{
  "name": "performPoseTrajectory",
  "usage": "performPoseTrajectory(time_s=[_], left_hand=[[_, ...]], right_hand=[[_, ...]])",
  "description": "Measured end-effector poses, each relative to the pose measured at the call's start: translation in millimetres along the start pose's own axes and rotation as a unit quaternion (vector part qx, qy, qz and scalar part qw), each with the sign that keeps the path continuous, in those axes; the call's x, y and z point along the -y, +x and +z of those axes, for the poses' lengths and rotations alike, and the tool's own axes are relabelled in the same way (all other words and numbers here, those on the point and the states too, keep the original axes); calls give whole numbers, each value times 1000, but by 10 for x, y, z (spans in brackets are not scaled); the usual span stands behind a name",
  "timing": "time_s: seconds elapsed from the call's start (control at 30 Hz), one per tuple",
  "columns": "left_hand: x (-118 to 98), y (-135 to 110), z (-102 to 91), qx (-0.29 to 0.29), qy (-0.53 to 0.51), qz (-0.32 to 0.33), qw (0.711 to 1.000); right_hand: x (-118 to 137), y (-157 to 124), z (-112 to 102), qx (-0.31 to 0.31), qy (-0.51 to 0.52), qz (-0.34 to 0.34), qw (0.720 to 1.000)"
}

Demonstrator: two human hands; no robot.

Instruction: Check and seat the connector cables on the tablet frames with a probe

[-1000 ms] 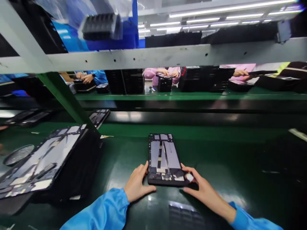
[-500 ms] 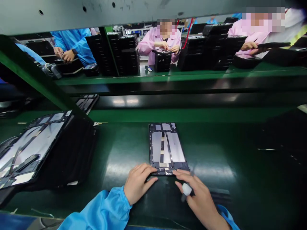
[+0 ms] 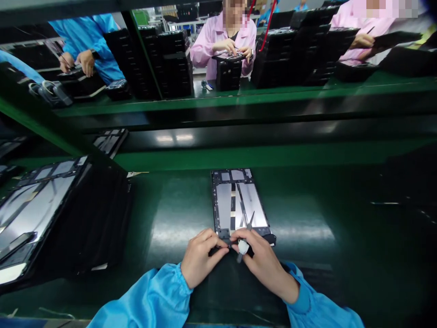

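An opened tablet (image 3: 223,205) lies on the green bench, its inner side up, with pale panels, a dark ribbon cable (image 3: 233,207) and small parts showing. My left hand (image 3: 201,255) is at its near edge, thumb and fingers closed on the left part of that edge. Beside it my right hand (image 3: 261,255) holds dark tweezers (image 3: 251,221) wrapped with white material, their tip pointing away from me over the tablet. Its thumb and forefinger meet at the near edge; what they pinch there is hidden. A dark rounded piece (image 3: 270,239) shows at the near right corner.
A tall stack of similar tablets (image 3: 44,196) stands to the left, beside a green post (image 3: 51,123). Another opened tablet (image 3: 111,141) lies behind it. Dark objects (image 3: 409,182) are at the right. Across the bench, people (image 3: 223,45) work among black stacks (image 3: 174,64).
My right hand has moved left and closed in at the tablet's near edge, and the tweezers' tip has come into sight. My left thumb and fingers have drawn together. The view has tilted down.
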State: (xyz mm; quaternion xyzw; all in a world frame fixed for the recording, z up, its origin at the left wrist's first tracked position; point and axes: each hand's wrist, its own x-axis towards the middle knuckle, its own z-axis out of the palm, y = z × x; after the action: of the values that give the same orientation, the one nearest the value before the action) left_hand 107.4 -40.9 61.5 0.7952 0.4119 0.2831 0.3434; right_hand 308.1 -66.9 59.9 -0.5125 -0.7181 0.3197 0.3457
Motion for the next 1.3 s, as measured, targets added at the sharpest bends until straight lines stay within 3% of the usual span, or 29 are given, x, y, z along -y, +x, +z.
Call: performPoseTrajectory(time_s=[0.13, 0.3, 0.4, 0.53, 0.7, 0.87, 1.07, 1.2, 1.3], left_hand=[[2, 16, 5, -7, -11, 10, 1000], [-17, 5, 29, -27, 70, 51, 996], [-26, -56, 2, -44, 187, 117, 974], [9, -151, -96, -18, 289, 190, 938], [70, -170, -154, -11, 276, 220, 936], [88, -152, -122, -34, 225, 199, 953], [93, -149, -109, -6, 268, 206, 941], [85, -140, -135, -20, 237, 183, 954], [87, -124, -181, -7, 262, 210, 942]], right_hand=[[-2, 14, -4, -4, 11, 1, 1000], [-7, 22, -11, -8, 20, -2, 1000], [-27, -1, 19, -13, 7, -23, 1000], [-38, -24, 54, -12, -25, -56, 998], [-30, -18, 45, -4, -20, -48, 999], [-35, -11, 37, -5, -10, -45, 999], [-30, 5, 34, -8, -11, -45, 999], [-37, 0, 35, -13, -2, -30, 999], [-46, -11, 40, -18, -2, -26, 999]])
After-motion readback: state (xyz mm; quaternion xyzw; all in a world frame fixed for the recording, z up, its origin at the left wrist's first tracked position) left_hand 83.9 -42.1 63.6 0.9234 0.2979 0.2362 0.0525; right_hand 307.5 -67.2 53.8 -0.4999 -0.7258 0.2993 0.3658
